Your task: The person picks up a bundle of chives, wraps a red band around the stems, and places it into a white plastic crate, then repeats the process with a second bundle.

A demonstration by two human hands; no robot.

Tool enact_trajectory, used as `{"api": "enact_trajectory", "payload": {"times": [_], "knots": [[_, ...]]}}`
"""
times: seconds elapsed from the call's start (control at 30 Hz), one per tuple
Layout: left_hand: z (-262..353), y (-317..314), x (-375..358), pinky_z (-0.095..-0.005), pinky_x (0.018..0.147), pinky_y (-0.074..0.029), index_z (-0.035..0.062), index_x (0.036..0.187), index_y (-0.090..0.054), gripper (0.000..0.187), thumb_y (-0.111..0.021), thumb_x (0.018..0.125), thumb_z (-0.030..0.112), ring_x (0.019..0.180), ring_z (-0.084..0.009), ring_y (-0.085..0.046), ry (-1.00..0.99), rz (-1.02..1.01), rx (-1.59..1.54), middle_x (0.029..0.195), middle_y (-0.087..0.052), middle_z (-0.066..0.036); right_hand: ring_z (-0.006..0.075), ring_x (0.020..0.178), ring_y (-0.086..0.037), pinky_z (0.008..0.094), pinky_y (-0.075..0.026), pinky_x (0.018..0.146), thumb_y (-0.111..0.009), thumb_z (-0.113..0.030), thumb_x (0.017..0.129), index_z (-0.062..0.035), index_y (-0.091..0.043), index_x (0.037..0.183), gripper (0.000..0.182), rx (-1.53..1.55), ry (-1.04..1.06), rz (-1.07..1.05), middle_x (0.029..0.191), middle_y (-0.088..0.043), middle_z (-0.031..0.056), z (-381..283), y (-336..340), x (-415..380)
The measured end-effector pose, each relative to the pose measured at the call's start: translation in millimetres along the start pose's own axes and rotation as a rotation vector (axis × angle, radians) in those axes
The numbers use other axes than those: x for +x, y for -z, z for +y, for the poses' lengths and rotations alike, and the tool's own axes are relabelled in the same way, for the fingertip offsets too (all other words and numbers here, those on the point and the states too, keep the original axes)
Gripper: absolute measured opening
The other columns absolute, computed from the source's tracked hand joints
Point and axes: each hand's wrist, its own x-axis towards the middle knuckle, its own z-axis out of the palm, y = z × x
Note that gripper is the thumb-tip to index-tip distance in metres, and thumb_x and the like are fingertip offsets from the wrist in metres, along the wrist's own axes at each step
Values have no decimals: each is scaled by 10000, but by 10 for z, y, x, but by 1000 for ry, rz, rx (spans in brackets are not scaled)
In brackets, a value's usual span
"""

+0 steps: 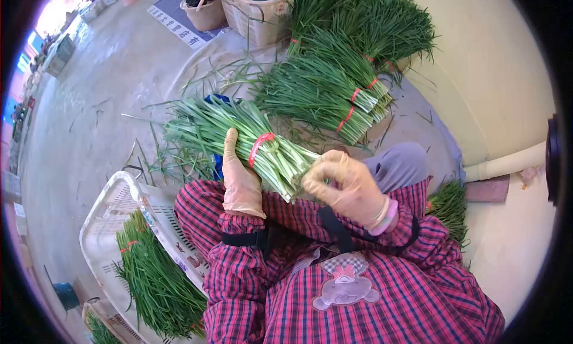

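Note:
A bundle of long green stalks [224,129], bound with a red band [261,150], lies across my left hand [242,177], its pale cut ends pointing right. My left hand, in a pale glove, grips the bundle from below with the thumb up along its side. At the cut ends is my right hand [346,186], also gloved, its thumb and index finger curled together in a ring. Whether anything is between those fingertips is too small to make out. Just beyond, banded bundles [322,96] are piled on a grey sheet.
A white plastic basket [128,189] holding green bundles [158,278] stands at the left. Another basket [256,15] and a bucket [203,12] are at the top. Loose leaves are scattered on the sheet. A pale pipe [507,163] runs along the right.

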Motion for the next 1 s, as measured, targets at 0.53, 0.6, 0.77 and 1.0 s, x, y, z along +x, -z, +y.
{"api": "enact_trajectory", "payload": {"times": [0.53, 0.6, 0.77, 1.0], "knots": [[-65, 178, 113, -474, 891, -545, 40, 1112, -626, 291, -687, 898, 228, 946, -299, -671, 18, 100, 28, 1074, -691, -122, 277, 843, -645, 367, -509, 755, -725, -248, 763, -100, -737, 932, 225, -228, -49, -285, 871, -671, 85, 130, 187, 147], [-61, 179, 126, -472, 884, -549, 39, 1111, -627, 289, -688, 897, 224, 941, -302, -672, 15, 113, 24, 1071, -691, -123, 278, 819, -649, 363, -513, 736, -725, -238, 773, -103, -737, 938, 214, -234, -16, -272, 857, -674, 81, 157, 181, 147], [-56, 99, 48, -470, 867, -558, 34, 1111, -628, 286, -688, 895, 210, 929, -304, -673, 38, 133, 14, 1069, -690, -126, 221, 729, -647, 312, -507, 657, -749, -163, 784, -91, -733, 925, 160, -145, -60, -161, 807, -662, 59, 176, 56, 35], [-78, 122, 51, -476, 858, -559, 31, 1122, -625, 298, -690, 890, 207, 910, -310, -670, -8, 114, 39, 1063, -689, -129, 269, 793, -680, 334, -533, 706, -722, -176, 798, -75, -730, 914, 154, -45, -92, -92, 847, -698, 94, 271, -55, -63]]}}
